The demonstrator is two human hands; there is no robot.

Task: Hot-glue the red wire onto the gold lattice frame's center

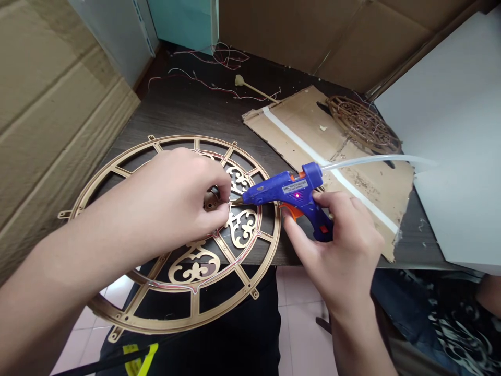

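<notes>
- My right hand grips the blue glue gun, nozzle at the gold frame's hub.
- My left hand pinches the hub of the gold ornamental frame, half overhanging the table.

A dark wood-grain table carries a round gold frame, which lies flat and overhangs the near edge. Just beside it on the right lies a torn cardboard sheet with a white tape strip across it; a small brown lattice disc sits on its far corner. Thin red and white wires and a blob-tipped stick lie at the far end
</notes>
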